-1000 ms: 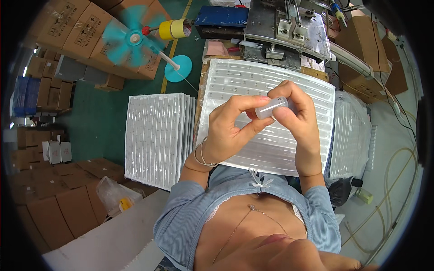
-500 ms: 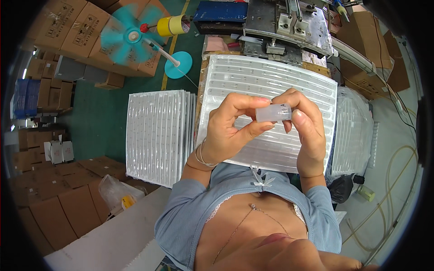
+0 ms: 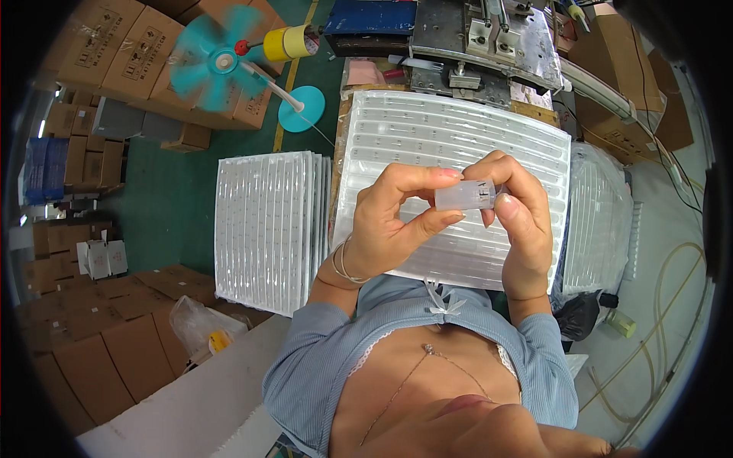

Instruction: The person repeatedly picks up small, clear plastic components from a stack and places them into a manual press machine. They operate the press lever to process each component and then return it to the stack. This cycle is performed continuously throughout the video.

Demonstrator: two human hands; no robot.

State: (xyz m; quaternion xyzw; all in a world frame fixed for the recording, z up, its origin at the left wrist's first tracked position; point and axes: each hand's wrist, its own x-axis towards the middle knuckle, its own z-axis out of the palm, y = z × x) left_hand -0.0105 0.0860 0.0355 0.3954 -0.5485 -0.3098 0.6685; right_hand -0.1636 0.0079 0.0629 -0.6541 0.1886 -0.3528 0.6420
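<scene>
Between my two hands is a small translucent, frosted plastic tube, lying sideways with dark printed marks toward its right end. My left hand pinches its left part between thumb and fingers. At the right end, the thumb and fingers of my right hand close round it. Both hands are above a pale, shiny ribbed panel, which has rows of long strips with small marks and looks wrapped in clear film. The hands cover part of this panel.
Similar panels stand stacked at the left, and a film-wrapped stack is at the right. A metal machine sits beyond the work surface. A turquoise fan spins near cardboard boxes. Hoses lie at the far right.
The tube has turned slightly in my fingers, so its printed marks show more plainly. Both hands keep their grip and have hardly shifted.
</scene>
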